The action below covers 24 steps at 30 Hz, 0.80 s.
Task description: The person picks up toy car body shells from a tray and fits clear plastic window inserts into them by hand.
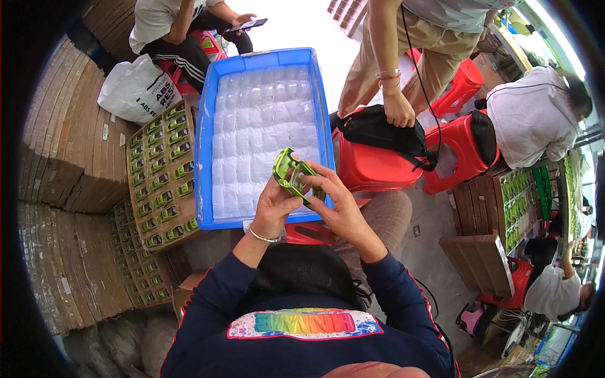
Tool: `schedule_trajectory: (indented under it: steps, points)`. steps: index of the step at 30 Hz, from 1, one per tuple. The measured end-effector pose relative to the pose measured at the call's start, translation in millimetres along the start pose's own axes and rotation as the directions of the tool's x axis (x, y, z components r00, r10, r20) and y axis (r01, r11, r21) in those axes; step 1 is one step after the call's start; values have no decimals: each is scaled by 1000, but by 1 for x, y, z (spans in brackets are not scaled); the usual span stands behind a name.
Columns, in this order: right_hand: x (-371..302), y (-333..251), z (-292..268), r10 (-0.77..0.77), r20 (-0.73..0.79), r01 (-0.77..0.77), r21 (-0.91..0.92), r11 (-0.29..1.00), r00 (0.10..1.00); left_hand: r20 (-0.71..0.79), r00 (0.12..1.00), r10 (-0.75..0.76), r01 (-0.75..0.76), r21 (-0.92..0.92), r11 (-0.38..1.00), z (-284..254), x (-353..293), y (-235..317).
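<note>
Head view: holds a green plastic part [292,175] raised in both hands, seen against the near right quarter of a blue crate [203,138], just inside the near right corner. Clamps the near left side of the part between thumb and fingers of the left hand [272,206]. Pinches the right side between thumb and fingers of the right hand [340,205]. Both grips together on the part; cannot tell whether one piece or two. Inside the crate, from far edge to near edge: rows of translucent white packing [261,135], contents too blurred to identify. Beside the crate's left edge: a brown tray [172,181] with green pieces [165,197] in rows. Near the crate's far left corner: a white bag [140,90]. Beyond the left side of the tray: stacked cardboard [63,145]. Beside the crate's right edge: a red stool [372,167] bearing a black bag [378,129], touched by a co-worker's hand [399,108].
</note>
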State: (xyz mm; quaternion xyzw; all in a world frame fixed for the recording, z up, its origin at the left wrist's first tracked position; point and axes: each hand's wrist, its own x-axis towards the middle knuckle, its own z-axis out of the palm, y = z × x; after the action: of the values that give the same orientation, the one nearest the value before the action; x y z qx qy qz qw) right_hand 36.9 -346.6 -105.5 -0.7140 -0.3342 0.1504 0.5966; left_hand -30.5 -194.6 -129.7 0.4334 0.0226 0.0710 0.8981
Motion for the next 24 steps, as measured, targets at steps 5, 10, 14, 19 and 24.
schedule_trajectory:
  steps: [5, 10, 14, 19, 24]
  points:
    - [-1, 8, -1, -24, 17, 23, 25, 999, 1000, 36, 999, -26, 28, -59, 998, -3, 1, -3]
    - [-3, 5, 0, -80, 1, 74, -378, 923, 997, 32, 999, -7, 7, -7, 1000, -7, 1, -10]
    - [-5, -1, -7, -82, 52, 97, -480, 872, 995, 96, 994, -49, 50, -3, 999, -12, 2, -14]
    - [-4, -2, 7, -161, -21, 113, -622, 775, 987, 30, 999, -39, 39, -16, 999, -11, 0, -13]
    - [-9, 9, 16, -232, -93, 138, -574, 807, 968, -4, 993, -117, 115, -121, 986, -18, 0, -13]
